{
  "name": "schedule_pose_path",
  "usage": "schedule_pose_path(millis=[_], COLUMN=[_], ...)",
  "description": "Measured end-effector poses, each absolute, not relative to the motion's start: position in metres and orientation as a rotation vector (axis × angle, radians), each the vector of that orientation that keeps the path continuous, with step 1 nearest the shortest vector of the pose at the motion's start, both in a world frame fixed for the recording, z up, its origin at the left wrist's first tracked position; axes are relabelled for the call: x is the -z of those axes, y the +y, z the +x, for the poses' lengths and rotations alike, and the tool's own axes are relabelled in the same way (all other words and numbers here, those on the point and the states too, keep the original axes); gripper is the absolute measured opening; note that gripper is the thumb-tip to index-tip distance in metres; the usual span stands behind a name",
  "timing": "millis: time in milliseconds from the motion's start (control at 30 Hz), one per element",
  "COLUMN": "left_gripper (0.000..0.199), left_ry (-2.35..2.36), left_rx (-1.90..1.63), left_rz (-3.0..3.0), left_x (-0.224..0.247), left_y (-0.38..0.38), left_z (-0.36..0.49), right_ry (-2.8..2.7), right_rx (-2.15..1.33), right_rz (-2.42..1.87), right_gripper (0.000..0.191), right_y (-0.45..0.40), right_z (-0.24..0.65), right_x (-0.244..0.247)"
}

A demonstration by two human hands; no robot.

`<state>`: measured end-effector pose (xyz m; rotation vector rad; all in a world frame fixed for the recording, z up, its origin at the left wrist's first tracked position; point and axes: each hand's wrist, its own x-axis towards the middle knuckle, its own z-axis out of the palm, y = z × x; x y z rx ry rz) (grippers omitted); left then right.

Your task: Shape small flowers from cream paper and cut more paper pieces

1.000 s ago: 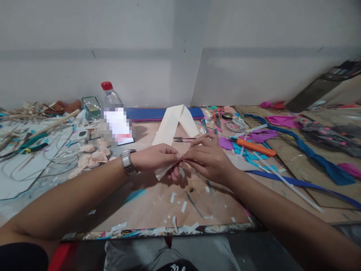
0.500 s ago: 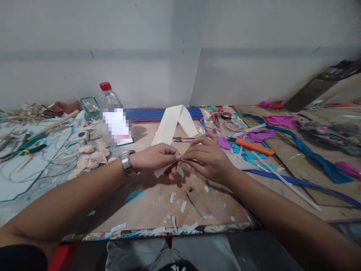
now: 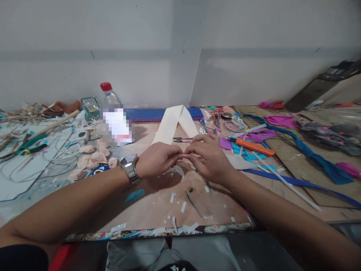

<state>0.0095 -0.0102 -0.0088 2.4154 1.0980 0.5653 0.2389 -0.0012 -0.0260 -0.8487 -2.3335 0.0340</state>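
Observation:
My left hand, wearing a metal watch, is closed in a pinch at the middle of the table. Its fingertips meet those of my right hand, also pinched. Whatever small thing lies between them is covered by the fingers, so I cannot make it out. A folded cream paper strip stands just beyond my left hand. Small thread snips lie behind the fingertips, close to my right hand. By my right wrist is a pale strip.
An orange utility knife lies to the right, near a blue ribbon. On the left are peach crepe pieces, green-handled pliers, a lit phone and a red-capped bottle. Behind lies a blue stack.
My left hand has rolled over, its lower fingers now tucked out of sight and the watch face turned up. The pale piece hanging under it is no longer visible there. My right hand barely shifts.

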Motion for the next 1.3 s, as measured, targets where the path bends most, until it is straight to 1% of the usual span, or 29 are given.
schedule_pose_path(millis=[233, 467, 633, 767, 867, 1200, 1300], left_gripper=[0.033, 0.032, 0.029, 0.032, 0.034, 0.028, 0.030], left_ry=[1.116, 1.037, 1.066, 1.074, 1.077, 1.026, 0.976], left_rx=[-0.609, -0.683, -0.675, -0.665, -0.657, -0.629, -0.601], left_rz=[2.605, 2.479, 2.456, 2.437, 2.389, 2.270, 2.206], left_x=[0.0131, 0.0113, 0.0111, 0.0115, 0.0110, 0.0094, 0.0088], left_y=[-0.0113, -0.0101, -0.0086, -0.0086, -0.0093, -0.0067, -0.0067], left_z=[0.0113, 0.0083, 0.0074, 0.0080, 0.0085, 0.0068, 0.0065], right_ry=[-2.407, -2.398, -2.384, -2.402, -2.416, -2.426, -2.411], right_rx=[-0.113, -0.211, -0.126, -0.086, -0.084, -0.160, -0.140], right_rz=[-0.893, -0.915, -0.896, -0.878, -0.881, -0.863, -0.850], right_gripper=[0.011, 0.017, 0.017, 0.016, 0.015, 0.016, 0.013], right_y=[-0.0034, -0.0051, -0.0008, 0.0002, -0.0007, -0.0008, 0.0000], right_z=[0.2353, 0.2332, 0.2371, 0.2363, 0.2342, 0.2368, 0.2378], right_x=[0.0263, 0.0218, 0.0236, 0.0260, 0.0259, 0.0237, 0.0233])
